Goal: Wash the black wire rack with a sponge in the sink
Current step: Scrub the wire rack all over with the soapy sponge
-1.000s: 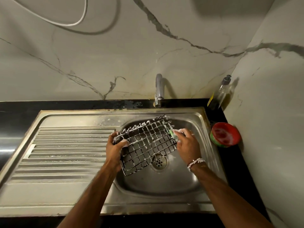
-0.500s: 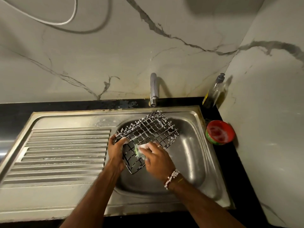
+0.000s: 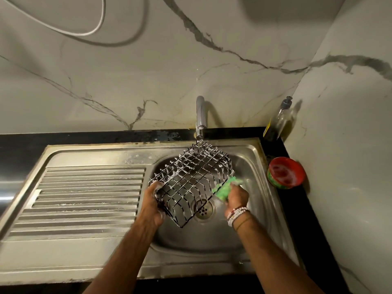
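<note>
Left hand (image 3: 153,205): I grip the soapy black wire rack (image 3: 191,183) over the steel sink (image 3: 250,234).
Right hand (image 3: 237,197): I pinch the green sponge (image 3: 224,188) against its edge.

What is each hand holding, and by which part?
The left hand grips the black wire rack by its left corner; the right hand holds the green sponge by its near end.

Back wall (image 3: 148,71) and right side wall (image 3: 350,145) are pale marble-look panels with grey veins, meeting in a corner; a white cable (image 3: 99,28) loops across the back one, a black desk (image 3: 84,139) runs along their foot around the steel sink (image 3: 191,268), and the light is dim and warm.
</note>
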